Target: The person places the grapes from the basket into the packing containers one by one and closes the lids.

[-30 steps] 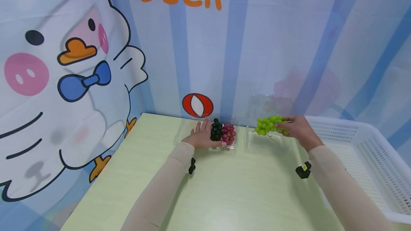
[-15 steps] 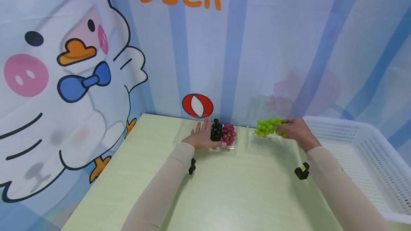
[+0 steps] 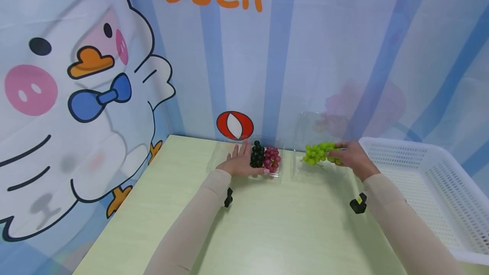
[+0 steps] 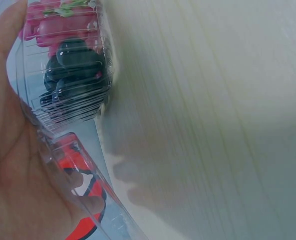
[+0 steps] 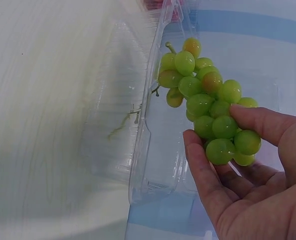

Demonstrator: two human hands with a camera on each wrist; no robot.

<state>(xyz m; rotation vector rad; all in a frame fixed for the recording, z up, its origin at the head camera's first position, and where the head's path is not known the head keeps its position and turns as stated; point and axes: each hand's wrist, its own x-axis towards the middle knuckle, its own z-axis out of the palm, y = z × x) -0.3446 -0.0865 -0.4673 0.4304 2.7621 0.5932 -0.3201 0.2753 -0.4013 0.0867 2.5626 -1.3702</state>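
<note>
Three clusters gleam on my distant feeds: green grapes (image 5: 212, 120) in the person's right hand (image 3: 355, 156), dark grapes (image 3: 257, 156) and red grapes (image 3: 272, 159) side by side in a clear box (image 4: 75, 120) at the left hand (image 3: 237, 165). The right thumb and fingers are clamped on one end of the green grapes, leaving the other end free over a second clear box (image 5: 144, 130), its raised lid (image 3: 305, 128) upright by the printed backdrop (image 3: 244, 67). (Whether the bunch touches the box floor, I cannot tell from here.) Gripping one end, I judge, lets the cluster reach over the box without knuckles crowding the rim. The left fingers are straight and slightly apart against the first box, thumb along its near side, perhaps steadying a shell light enough to slide. Both containers look like thin plastic, ribbed and glossy. The green fruit is oval and shiny, a few touched with amber; the dark fruit is nearly black. Near the right forearm, a white basket (image 3: 405, 142) of perforated, stiff-looking plastic borders the faintly grained table (image 3: 290, 224).
</note>
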